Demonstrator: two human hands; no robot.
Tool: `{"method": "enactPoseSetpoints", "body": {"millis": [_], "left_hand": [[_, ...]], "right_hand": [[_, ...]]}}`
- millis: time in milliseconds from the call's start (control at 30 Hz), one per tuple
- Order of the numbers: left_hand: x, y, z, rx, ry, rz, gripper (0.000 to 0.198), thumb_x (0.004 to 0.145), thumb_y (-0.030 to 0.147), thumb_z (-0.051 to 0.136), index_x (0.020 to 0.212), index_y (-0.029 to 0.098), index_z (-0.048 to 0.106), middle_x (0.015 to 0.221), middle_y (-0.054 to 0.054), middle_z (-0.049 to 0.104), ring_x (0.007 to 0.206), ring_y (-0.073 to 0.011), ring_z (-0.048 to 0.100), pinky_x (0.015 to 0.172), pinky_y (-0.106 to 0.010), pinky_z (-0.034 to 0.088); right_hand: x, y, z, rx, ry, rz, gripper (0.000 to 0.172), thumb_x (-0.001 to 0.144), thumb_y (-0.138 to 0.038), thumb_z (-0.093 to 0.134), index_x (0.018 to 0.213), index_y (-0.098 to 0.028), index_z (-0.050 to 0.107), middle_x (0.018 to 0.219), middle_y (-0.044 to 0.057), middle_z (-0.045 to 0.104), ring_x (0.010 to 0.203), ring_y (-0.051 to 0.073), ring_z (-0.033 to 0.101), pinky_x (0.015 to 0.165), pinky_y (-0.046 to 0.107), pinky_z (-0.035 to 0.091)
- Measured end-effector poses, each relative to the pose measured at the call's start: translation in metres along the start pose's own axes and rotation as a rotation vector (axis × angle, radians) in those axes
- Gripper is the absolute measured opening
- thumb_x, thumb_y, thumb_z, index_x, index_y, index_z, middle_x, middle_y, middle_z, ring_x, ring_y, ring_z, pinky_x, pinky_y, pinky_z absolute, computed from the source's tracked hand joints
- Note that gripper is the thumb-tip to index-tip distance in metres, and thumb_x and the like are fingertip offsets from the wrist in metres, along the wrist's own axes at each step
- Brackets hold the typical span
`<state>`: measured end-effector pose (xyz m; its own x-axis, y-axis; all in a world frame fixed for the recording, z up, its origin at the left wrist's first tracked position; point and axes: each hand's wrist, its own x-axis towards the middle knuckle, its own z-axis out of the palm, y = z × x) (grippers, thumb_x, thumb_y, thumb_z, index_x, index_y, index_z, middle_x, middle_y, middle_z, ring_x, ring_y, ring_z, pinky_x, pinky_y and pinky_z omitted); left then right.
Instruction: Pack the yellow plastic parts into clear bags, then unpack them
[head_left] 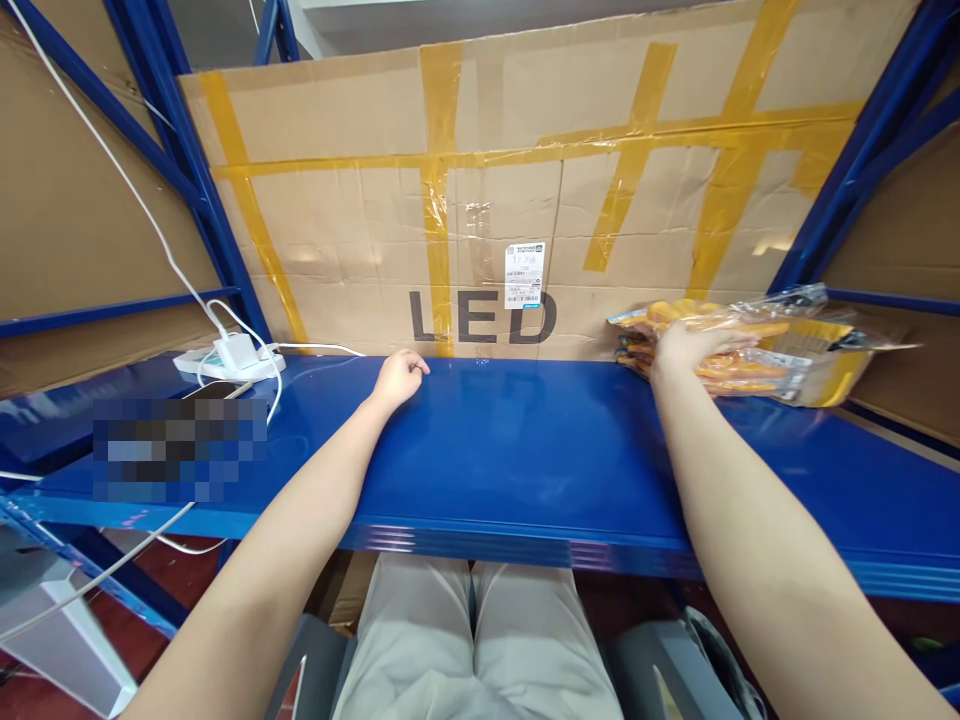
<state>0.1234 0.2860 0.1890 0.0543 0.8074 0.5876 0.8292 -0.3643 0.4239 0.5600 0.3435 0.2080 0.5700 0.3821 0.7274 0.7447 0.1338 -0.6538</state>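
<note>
1. Right forearm (735, 500), bare: enters from the lower right corner, reaching forward and inward, its wrist bent so the hand turns toward the right.
2. Left forearm (292, 520), bare: rises from the lower left, slanting inward, nearly straight through the wrist.
3. Trousers (420, 640), pale grey: lap of the seated person, below the front edge of the surface (525, 450), which is blue.
4. Packets (765, 372), clear plastic with orange-yellow contents: stacked at the far right of the surface, in front of the cardboard panel (360, 240); loose film juts from the right end.
5. Right hand (694, 345): laid over the top of the stack, fingers stretched rightward; thumb hidden, so whether it pinches a packet cannot be told.
6. Left hand (401, 378): fingers loosely curled in, nothing seen in them, near the surface's back edge, well apart from the packets.
7. Handling note, a judgement: slick film probably slides, so a firm hold on one packet's body, rather than its loose film, suits best. Light downward pressure should keep the lower packets squared; the left hand could steady the near side.
</note>
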Motion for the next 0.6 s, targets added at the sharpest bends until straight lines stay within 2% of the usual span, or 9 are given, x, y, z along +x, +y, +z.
{"method": "enactPoseSetpoints", "body": {"millis": [33,100,167,233,267,300,400,500,600], "left_hand": [[0.0,0.0,0.0,0.002,-0.003,0.001,0.032,0.069,0.007,0.041,0.067,0.02,0.07,0.088,-0.003,0.07,0.09,-0.0196,0.063,0.091,-0.033,0.049],[0.0,0.0,0.0,0.005,-0.009,0.002,0.032,0.07,0.007,0.041,0.067,0.019,0.07,0.089,-0.003,0.07,0.091,-0.0195,0.063,0.091,-0.033,0.049],[0.0,0.0,0.0,0.008,-0.018,0.0,0.032,0.07,0.007,0.041,0.067,0.02,0.07,0.089,-0.003,0.07,0.092,-0.0191,0.063,0.092,-0.032,0.048],[0.0,0.0,0.0,0.012,-0.029,-0.007,0.032,0.069,0.007,0.041,0.067,0.02,0.07,0.089,-0.003,0.07,0.093,-0.019,0.063,0.093,-0.032,0.048],[0.0,0.001,0.0,0.014,-0.035,-0.011,0.032,0.069,0.007,0.041,0.068,0.02,0.071,0.089,-0.003,0.07,0.093,-0.0192,0.063,0.092,-0.032,0.049],[0.0,0.001,-0.001,0.017,-0.041,-0.013,0.032,0.069,0.008,0.041,0.068,0.02,0.071,0.089,-0.003,0.07,0.093,-0.0194,0.063,0.092,-0.032,0.049],[0.0,0.002,-0.001,0.032,-0.055,-0.012,0.033,0.07,0.008,0.041,0.07,0.02,0.072,0.089,-0.003,0.07,0.09,-0.0194,0.064,0.091,-0.032,0.05],[0.0,0.002,0.0,0.07,-0.085,-0.008,0.034,0.071,0.009,0.042,0.076,0.02,0.073,0.09,-0.003,0.071,0.085,-0.0188,0.064,0.088,-0.031,0.051],[-0.002,0.005,0.001,0.155,-0.152,0.002,0.033,0.075,0.012,0.043,0.087,0.019,0.074,0.098,-0.005,0.07,0.089,-0.02,0.064,0.089,-0.031,0.05]], "right_hand": [[-0.002,-0.005,-0.003,0.051,0.059,0.239,0.077,0.081,-0.007,0.028,0.144,0.003,-0.014,0.149,0.03,-0.022,0.144,0.032,-0.013,0.108,0.057,-0.011],[-0.009,-0.017,-0.011,0.078,0.099,0.459,0.085,0.079,-0.01,0.039,0.143,0.006,-0.014,0.148,0.029,-0.026,0.142,0.03,-0.019,0.11,0.052,-0.013],[-0.017,-0.032,-0.021,0.047,0.083,0.492,0.089,0.077,-0.012,0.044,0.145,0.004,-0.011,0.151,0.028,-0.021,0.143,0.028,-0.019,0.111,0.051,-0.011],[-0.027,-0.045,-0.033,-0.005,0.097,0.448,0.088,0.077,-0.012,0.043,0.146,0.005,-0.008,0.152,0.028,-0.014,0.144,0.029,-0.012,0.113,0.052,-0.007],[-0.033,-0.05,-0.038,-0.034,0.111,0.37,0.087,0.077,-0.012,0.045,0.146,0.006,-0.005,0.153,0.028,-0.01,0.144,0.03,-0.013,0.113,0.052,-0.007],[-0.038,-0.055,-0.043,-0.046,0.127,0.225,0.087,0.076,-0.014,0.048,0.147,0.006,0.001,0.154,0.028,-0.006,0.144,0.031,-0.011,0.113,0.053,-0.007],[-0.05,-0.067,-0.049,-0.035,0.038,-0.16,0.077,0.079,-0.013,0.045,0.148,-0.002,0.014,0.155,0.025,0.003,0.145,0.032,-0.006,0.11,0.061,-0.003],[-0.059,-0.073,-0.038,-0.037,-0.183,-0.422,0.065,0.08,-0.011,0.041,0.144,-0.011,0.027,0.155,0.02,0.013,0.145,0.032,0.003,0.106,0.068,0.01],[-0.074,-0.075,-0.015,-0.106,-0.498,-0.6,0.056,0.082,-0.01,0.038,0.138,-0.011,0.038,0.15,0.017,0.03,0.141,0.028,0.024,0.11,0.059,0.018]]}}
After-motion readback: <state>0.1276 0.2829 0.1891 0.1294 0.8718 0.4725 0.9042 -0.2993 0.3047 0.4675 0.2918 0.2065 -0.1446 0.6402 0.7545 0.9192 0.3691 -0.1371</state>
